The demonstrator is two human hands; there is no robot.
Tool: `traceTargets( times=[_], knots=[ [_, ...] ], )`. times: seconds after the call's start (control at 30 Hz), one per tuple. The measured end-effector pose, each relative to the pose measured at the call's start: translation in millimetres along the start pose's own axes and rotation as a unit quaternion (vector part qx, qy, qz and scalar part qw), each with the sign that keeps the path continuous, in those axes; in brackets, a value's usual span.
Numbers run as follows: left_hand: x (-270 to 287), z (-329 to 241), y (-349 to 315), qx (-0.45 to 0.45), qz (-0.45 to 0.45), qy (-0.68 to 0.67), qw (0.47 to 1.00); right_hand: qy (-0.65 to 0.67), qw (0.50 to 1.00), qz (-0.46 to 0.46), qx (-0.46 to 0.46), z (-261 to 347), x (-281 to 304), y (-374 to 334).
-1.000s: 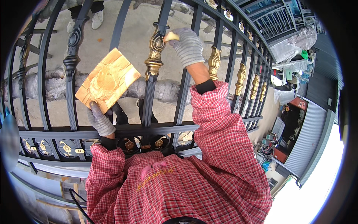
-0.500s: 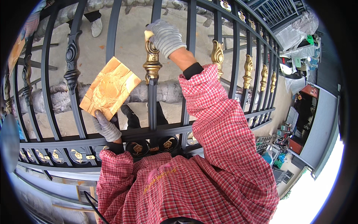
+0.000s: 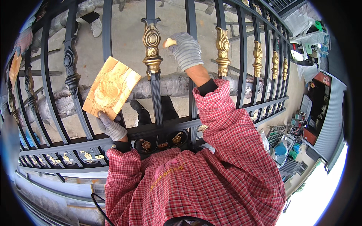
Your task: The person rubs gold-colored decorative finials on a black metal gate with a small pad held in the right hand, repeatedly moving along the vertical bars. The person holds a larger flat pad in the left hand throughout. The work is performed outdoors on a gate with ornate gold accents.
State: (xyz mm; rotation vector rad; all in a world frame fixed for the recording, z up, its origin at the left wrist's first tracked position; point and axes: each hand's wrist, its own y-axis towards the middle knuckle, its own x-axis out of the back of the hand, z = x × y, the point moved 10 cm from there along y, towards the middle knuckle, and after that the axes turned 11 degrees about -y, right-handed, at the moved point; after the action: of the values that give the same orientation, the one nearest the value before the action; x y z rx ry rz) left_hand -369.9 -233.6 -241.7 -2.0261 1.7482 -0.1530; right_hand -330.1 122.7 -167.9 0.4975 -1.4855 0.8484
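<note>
My left hand (image 3: pixel 111 127), in a grey striped glove, grips the lower corner of a flat square board (image 3: pixel 112 88) smeared with gold paint. A small pale sponge piece (image 3: pixel 169 42) is pinched in the gloved fingers of my right hand (image 3: pixel 185 52). That hand hovers just right of a scrolled ornament (image 3: pixel 152 47) on a dark fence bar, apart from it. This ornament is gold with dark grooves. Further left, another ornament (image 3: pixel 71 62) is dark all over, while the one to the right (image 3: pixel 223 47) is gold.
The dark metal fence (image 3: pixel 158 130) lies across in front of me, its lower rail near my body. Wrapped grey rolls (image 3: pixel 171 88) lie beneath it. At the far left, another person's hand (image 3: pixel 23 40) holds a gold-smeared board (image 3: pixel 16 66). Cluttered goods (image 3: pixel 307 49) stand at the right.
My right hand has come off the top of the middle ornament and moved right and slightly nearer, uncovering it. The board stays in my left hand, almost in place.
</note>
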Motion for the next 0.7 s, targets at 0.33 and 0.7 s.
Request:
traceTargets(
  times=[0.33,0.7],
  knots=[
    [-2.0,-0.4,-0.7,-0.023,-0.013,-0.033,0.999,0.076,0.988,-0.132,0.010,-8.6,20.1,-11.9],
    [-3.6,1.5,-1.5,0.004,-0.012,-0.060,0.998,-0.055,0.987,-0.090,0.124,72.0,-6.1,-88.1]
  ],
)
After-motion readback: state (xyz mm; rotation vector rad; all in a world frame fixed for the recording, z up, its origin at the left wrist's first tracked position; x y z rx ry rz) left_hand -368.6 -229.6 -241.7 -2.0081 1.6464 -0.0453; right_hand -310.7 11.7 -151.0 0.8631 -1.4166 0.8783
